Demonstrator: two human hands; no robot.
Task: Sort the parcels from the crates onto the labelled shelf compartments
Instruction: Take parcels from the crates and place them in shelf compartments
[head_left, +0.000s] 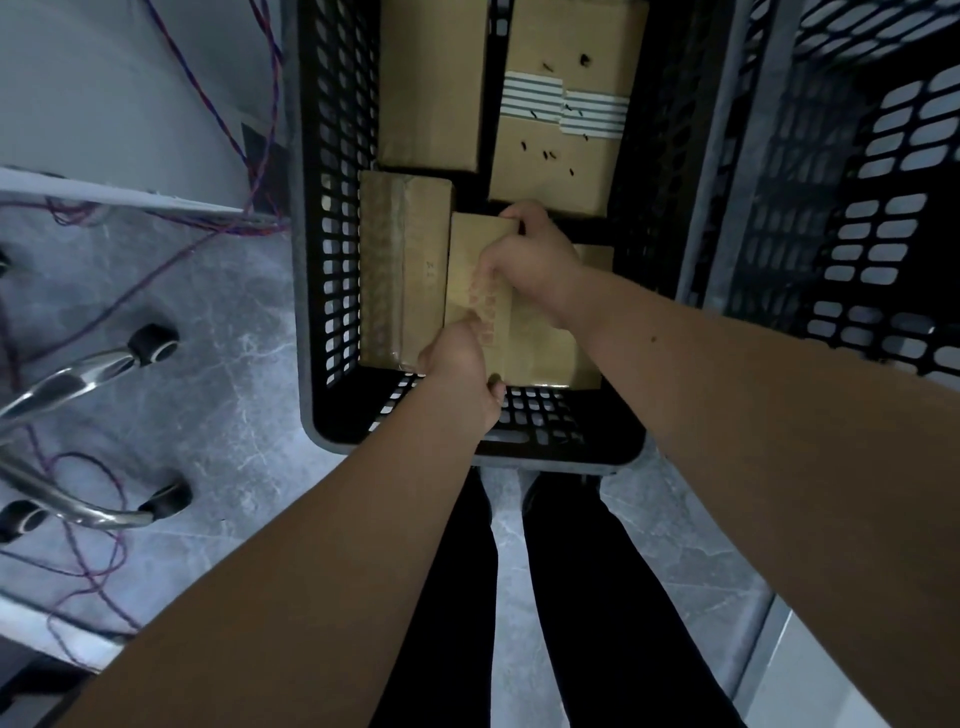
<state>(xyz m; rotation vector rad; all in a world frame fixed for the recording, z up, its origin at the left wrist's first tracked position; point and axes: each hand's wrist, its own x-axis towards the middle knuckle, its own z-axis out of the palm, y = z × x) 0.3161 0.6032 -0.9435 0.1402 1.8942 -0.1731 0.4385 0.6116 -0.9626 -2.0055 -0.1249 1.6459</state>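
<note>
A black perforated crate stands on the floor in front of me with several brown cardboard parcels in it. Both hands grip one small parcel at the crate's near end. My left hand holds its near left corner. My right hand clasps its far edge, fingers curled over the top. A taped parcel lies just left of it. Farther back lie a plain parcel and a larger parcel with striped labels. No shelf compartments are in view.
A second black crate stands to the right, close against the first. Chrome chair legs with castors and loose red-blue cables lie on the grey marbled floor to the left. My legs stand just behind the crate.
</note>
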